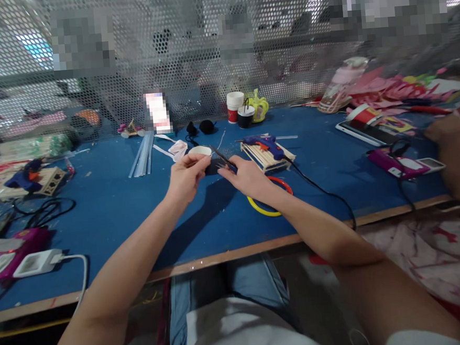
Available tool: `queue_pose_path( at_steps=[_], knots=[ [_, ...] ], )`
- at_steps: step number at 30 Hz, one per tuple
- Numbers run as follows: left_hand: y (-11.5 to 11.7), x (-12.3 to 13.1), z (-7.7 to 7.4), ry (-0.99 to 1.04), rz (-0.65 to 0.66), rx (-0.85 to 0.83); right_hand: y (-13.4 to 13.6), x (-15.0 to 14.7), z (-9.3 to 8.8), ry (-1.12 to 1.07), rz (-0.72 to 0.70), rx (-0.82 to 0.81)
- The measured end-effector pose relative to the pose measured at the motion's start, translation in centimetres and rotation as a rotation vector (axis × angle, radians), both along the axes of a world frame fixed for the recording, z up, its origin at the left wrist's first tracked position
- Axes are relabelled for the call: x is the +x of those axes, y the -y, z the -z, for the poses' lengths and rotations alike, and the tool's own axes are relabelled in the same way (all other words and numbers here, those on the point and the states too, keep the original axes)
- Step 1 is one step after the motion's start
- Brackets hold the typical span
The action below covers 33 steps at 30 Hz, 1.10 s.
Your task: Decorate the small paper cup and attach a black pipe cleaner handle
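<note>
My left hand [186, 176] has thumb and fingers pinched at the rim of a small cup-like piece with a white round opening [200, 151]; its lower part is dark and mostly hidden. Close by on the right, my right hand [248, 177] is closed round a pair of dark scissors [221, 154], whose blades point up and left toward that piece. Left of my hands lie a pale ribbon [178, 150] and clear glue sticks [142, 155]. A blue glue gun [265, 145] rests on a wooden-stick rack [271, 162] beyond my right hand.
Red and yellow rings [262, 209] lie under my right forearm. Paper cups [235, 106], a black cup [245, 118] and a lit phone [158, 112] stand before the mesh screen [190, 49]. Another glue gun [25, 176] is left. A neighbour's arm [459, 151] is at right.
</note>
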<state>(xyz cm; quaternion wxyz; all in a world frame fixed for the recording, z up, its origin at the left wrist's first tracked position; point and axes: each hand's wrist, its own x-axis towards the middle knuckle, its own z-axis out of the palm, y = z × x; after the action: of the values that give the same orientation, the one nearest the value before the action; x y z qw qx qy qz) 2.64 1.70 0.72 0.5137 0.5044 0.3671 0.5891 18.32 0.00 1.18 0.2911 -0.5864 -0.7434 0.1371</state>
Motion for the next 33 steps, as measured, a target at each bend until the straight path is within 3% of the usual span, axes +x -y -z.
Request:
queue_pose_path(
  at_steps=[2, 4, 12, 16, 18, 21, 23, 24, 26, 28, 33],
  knots=[
    [-0.1, -0.3, -0.3, 0.17, 0.222, -0.217, 0.0, 0.1, 0.1, -0.014, -0.017, -0.006],
    [-0.1, -0.6, -0.5, 0.254, 0.335, -0.299, 0.0, 0.2, 0.2, -0.039, -0.049, -0.009],
    [-0.1, -0.6, -0.2, 0.302, 0.311, -0.253, 0.0, 0.3, 0.5, -0.074, -0.18, -0.039],
    [0.0, -0.3, 0.0, 0.284, 0.309, -0.273, 0.0, 0.3, 0.4, -0.053, -0.159, -0.025],
    [-0.1, -0.5, 0.0, 0.224, 0.242, -0.238, -0.2, 0.5, 0.4, -0.056, -0.135, 0.004],
    [-0.6, -1.4, 0.0, -0.005, -0.113, 0.079, -0.6, 0.9, 0.3, -0.043, -0.09, 0.026],
    [-0.9, -2.2, 0.0, -0.306, -0.421, 0.435, -0.8, 1.0, 0.2, -0.019, -0.053, 0.006],
    [-1.1, -2.6, 0.0, -0.496, -0.483, 0.594, -0.8, 1.0, 0.2, -0.01, -0.043, -0.012],
    [-1.3, -3.0, 0.2, -0.818, -0.427, 0.857, -0.7, 0.8, 0.1, -0.001, -0.045, -0.045],
    [-1.5, -3.0, 0.5, -0.975, -0.346, 1.002, -0.4, 0.5, 0.1, 0.004, -0.059, -0.061],
    [-1.7, -2.7, 1.2, -0.972, -0.305, 0.999, 0.2, -0.2, 0.0, 0.017, -0.082, -0.086]
  ],
)
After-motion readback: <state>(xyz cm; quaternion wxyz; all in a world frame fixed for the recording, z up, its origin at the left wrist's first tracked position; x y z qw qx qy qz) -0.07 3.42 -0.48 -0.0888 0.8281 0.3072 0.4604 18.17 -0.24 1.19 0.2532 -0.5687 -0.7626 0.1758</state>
